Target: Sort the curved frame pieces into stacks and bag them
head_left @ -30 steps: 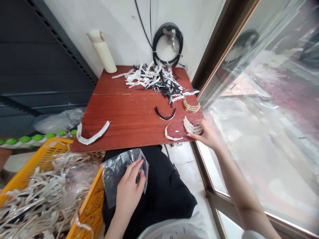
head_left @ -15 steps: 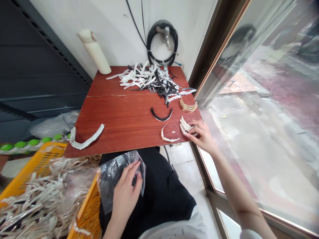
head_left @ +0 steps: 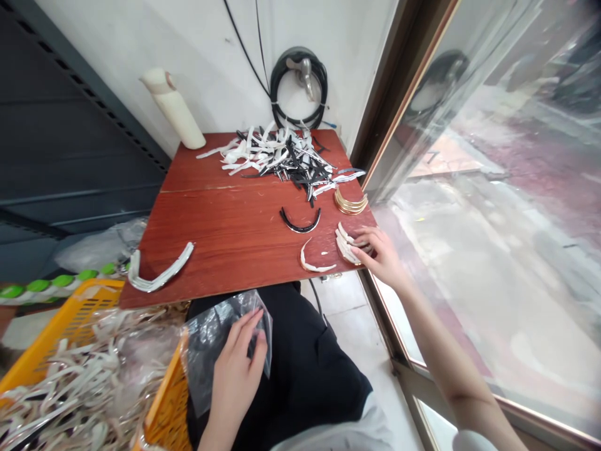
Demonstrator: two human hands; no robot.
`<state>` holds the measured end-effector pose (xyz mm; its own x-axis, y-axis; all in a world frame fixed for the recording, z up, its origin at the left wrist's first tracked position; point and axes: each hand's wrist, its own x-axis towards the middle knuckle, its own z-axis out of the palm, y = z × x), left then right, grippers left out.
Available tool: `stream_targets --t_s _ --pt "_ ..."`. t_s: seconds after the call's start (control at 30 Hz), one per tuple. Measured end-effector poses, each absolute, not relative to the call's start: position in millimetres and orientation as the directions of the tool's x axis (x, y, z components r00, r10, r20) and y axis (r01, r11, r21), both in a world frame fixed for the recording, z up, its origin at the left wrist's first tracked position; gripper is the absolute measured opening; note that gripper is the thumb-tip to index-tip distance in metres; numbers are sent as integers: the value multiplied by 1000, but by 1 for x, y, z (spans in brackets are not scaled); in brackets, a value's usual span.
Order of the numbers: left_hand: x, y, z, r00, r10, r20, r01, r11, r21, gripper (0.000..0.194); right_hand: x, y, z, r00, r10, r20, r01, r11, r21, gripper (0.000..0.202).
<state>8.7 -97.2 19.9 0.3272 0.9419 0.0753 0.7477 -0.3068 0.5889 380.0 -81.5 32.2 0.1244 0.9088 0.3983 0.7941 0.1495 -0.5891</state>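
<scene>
Reddish-brown wood made up the worktop (head_left: pixel 225 232), and at its near right corner the right hand (head_left: pixel 382 257) rested on a small stack of cream curved pieces (head_left: pixel 346 244). Its fingers (head_left: pixel 364 241) were spread and lay over the stack's right end; whether they pinched it or only touched it could not be told from this angle. Just left of the stack lay a single cream curved piece (head_left: pixel 313 262), and beyond that a black curved piece (head_left: pixel 300 221). A stack of gold curved pieces (head_left: pixel 350 202) sat near the right edge, in front of a tangled heap of white and black strips (head_left: pixel 282 156). The left hand (head_left: pixel 237 369) lay in the lap, fingers loosely extended and pressed flat on a clear plastic bag (head_left: pixel 213 341). Beside it stood a yellow crate (head_left: pixel 70 313) full of pale strips. A grey-white curved bundle (head_left: pixel 157 275) sat at the worktop's left edge.
</scene>
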Motion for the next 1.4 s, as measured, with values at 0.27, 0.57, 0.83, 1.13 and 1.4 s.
stream_targets --t_s 0.27,0.57,0.83,1.13,1.4 --pt "7 -96 23 321 944 73 729 -295 617 35 386 -82 32 -23 920 392 872 210 -441 23" --pt "9 -106 26 262 965 9 672 -189 716 36 368 -96 37 11 857 515 926 185 -328 16" --pt "13 -113 26 260 965 -21 618 -150 771 39 266 -135 84 -172 945 279 572 327 -752 7" --pt "8 -115 33 390 920 -31 683 -267 679 46 230 -132 66 -492 850 -186 620 192 -760 22" --pt "13 -129 65 581 812 -59 735 -492 468 58 215 -140 65 -528 850 -5 745 460 -484 20"
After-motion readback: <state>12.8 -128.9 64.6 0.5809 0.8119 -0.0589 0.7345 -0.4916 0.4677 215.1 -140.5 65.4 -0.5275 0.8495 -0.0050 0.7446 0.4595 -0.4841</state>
